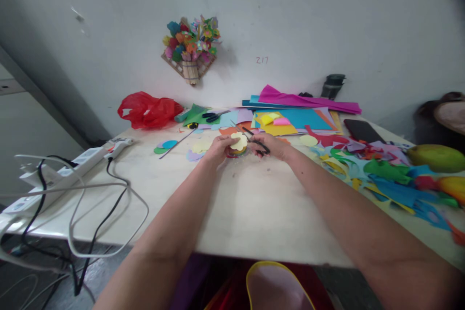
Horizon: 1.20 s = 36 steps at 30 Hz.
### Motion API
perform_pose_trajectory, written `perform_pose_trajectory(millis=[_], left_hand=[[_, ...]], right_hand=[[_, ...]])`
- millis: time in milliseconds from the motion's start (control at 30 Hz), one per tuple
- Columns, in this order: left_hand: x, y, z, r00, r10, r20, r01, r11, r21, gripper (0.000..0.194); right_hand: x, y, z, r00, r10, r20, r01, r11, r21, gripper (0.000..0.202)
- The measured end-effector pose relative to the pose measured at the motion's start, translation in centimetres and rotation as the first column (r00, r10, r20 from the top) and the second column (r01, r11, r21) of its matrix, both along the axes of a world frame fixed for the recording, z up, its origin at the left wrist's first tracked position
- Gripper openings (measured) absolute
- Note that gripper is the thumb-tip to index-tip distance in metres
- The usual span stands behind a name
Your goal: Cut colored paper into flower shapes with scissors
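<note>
Between the thumb and fingers of my left hand point(219, 150) is a pale yellow paper flower point(239, 141) with a scalloped edge. My right hand point(273, 147) grips a pair of black-handled scissors point(262, 146), whose blades point up and left beside the flower. Just under the flower sits a small round item with coloured edges, mostly hidden. Left of my hands lie paper circles, among them a blue paper circle point(170, 144). A second pair of scissors point(211, 116) rests farther back on the table.
Coloured paper sheets point(290, 118) and a magenta roll point(308, 100) lie at the back. Paper scraps point(387, 169), a phone point(359, 131) and a mango point(436, 157) cover the right side. A power strip point(72, 167) with cables runs along the left. A red plastic bag point(148, 110) sits behind.
</note>
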State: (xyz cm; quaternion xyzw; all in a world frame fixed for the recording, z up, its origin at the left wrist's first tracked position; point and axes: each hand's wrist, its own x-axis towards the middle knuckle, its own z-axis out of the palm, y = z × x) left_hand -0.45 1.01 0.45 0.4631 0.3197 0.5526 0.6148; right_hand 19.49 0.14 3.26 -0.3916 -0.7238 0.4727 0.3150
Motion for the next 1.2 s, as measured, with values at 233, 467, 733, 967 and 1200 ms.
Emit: perform_pose_trajectory(millis=[233,467,733,967,1200], left_hand=[[-0.1,0.1,-0.1,1.0,-0.001,-0.013,0.001,1.0,-0.011,0.036],[-0.2,0.1,-0.1,0.999,0.019,-0.027,-0.02,1.0,-0.014,0.031],[-0.4,-0.1,0.0,0.998,0.051,-0.03,-0.05,0.998,0.037,0.033],[-0.5,0.1,-0.2,0.998,0.036,-0.044,-0.033,0.998,0.059,0.032],[-0.4,0.1,-0.1,0.999,0.048,-0.019,-0.047,0.998,0.044,0.032]], right_hand=[[-0.1,0.5,-0.6,0.999,-0.009,-0.044,0.008,1.0,-0.025,0.028],[-0.2,0.3,-0.4,0.999,-0.03,-0.011,0.03,0.999,-0.042,0.024],[0.3,0.3,-0.4,1.0,0.025,-0.012,-0.026,0.997,-0.078,0.027],[0.9,0.8,-0.6,0.994,0.112,-0.005,-0.112,0.994,0.004,0.034],[0.3,0.0,0.0,0.999,0.042,0.023,-0.041,0.998,-0.054,0.031]])
